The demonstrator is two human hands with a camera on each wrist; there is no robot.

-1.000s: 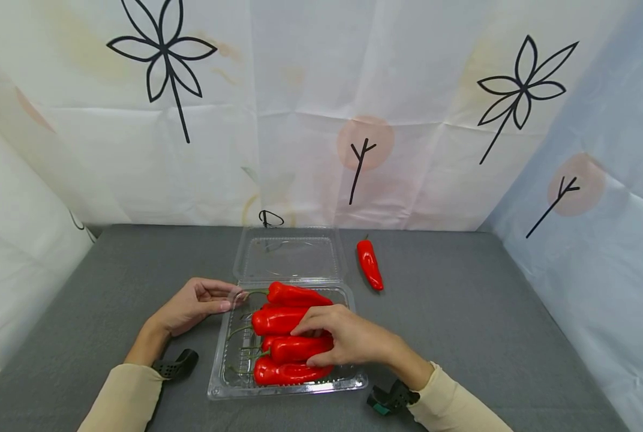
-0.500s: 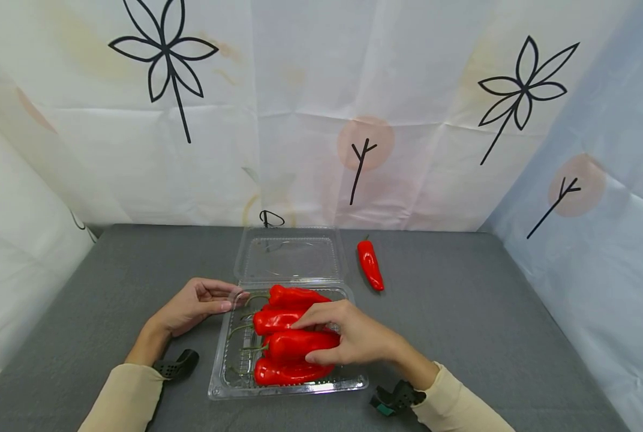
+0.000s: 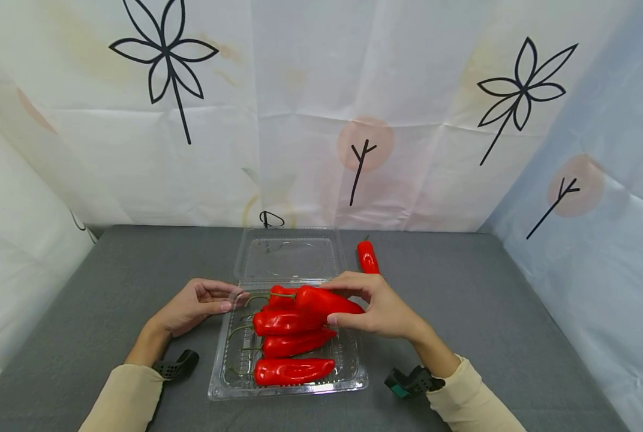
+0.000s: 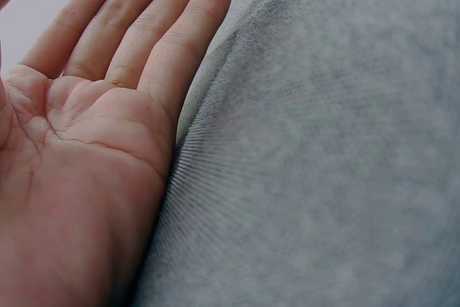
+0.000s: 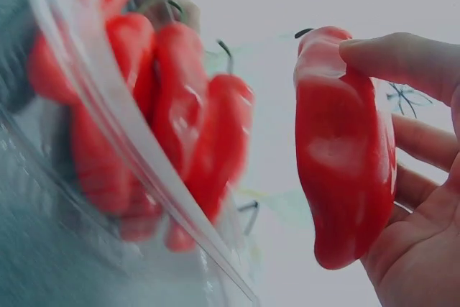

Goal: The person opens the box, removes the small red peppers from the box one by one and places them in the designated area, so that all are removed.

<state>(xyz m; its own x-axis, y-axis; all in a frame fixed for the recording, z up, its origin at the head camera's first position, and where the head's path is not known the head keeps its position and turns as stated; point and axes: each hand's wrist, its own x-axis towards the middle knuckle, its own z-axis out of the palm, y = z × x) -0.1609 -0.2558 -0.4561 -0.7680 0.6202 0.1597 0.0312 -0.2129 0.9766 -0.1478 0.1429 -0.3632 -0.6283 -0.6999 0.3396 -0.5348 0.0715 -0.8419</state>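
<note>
A long red pepper (image 3: 324, 305) is pinched between the thumb and fingers of my right hand (image 3: 386, 309), raised over the right back part of a clear plastic clamshell box (image 3: 354, 385). In the right wrist view, that held pepper (image 5: 341, 156) hangs apart from the others, its stem at the top. Several more red peppers (image 3: 294, 372) lie crosswise in the box, stems to the left; the held one partly covers those at the back. My left hand (image 3: 189, 307) rests at the box's left edge, its fingers fairly straight and the tips touching the rim.
The box's clear lid (image 3: 291, 255) lies folded back flat behind it. One loose red pepper (image 3: 367, 257) lies on the grey table (image 3: 462, 312) beyond my right hand, partly hidden by it. A white printed cloth (image 3: 300, 120) hangs behind the table.
My right hand has lifted one pepper from the front part of the pile and moved it up, back and slightly right, leaving a gap above the front pepper. The left hand stays put.
</note>
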